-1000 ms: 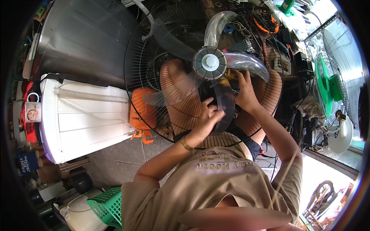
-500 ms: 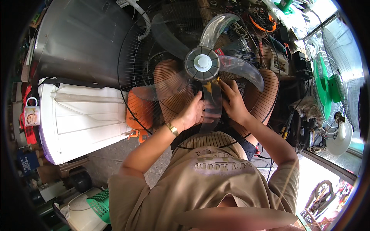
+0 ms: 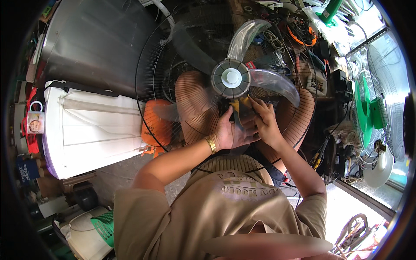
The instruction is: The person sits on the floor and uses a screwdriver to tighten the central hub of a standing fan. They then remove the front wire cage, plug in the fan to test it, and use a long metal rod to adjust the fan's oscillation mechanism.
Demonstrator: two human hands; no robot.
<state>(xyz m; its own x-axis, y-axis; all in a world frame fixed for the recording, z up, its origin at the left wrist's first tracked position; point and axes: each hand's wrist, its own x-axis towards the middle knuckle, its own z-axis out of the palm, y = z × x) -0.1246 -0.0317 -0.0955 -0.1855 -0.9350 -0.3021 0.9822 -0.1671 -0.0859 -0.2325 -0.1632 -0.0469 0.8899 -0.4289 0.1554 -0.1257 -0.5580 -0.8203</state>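
Observation:
In front of my lap sits a fan with clear plastic blades, a round grey hub (image 3: 221,89) and a pale centre cap (image 3: 231,78). Its wire guard (image 3: 138,82) spreads behind the blades and over my knees. My left hand (image 3: 223,133) is wrapped round the blade (image 3: 243,118) that points toward me, its thumb near the blade's root and its fingers partly behind the clear plastic. With bent fingers, my right hand (image 3: 266,121) pinches the same blade's right edge just below the hub. Yellow patches (image 3: 235,105) show at the root; what they are I cannot tell.
To the left stand a white ribbed bin (image 3: 95,130), a dark metal panel (image 3: 99,43) and an orange bag (image 3: 156,123). Cables and an orange coil (image 3: 302,37) crowd the far right. Another fan with green blades (image 3: 364,108) stands at the right.
My left hand has turned more palm-up and closed further round the blade near its root. My right fingers have slid slightly down from the hub. The view has shifted a little.

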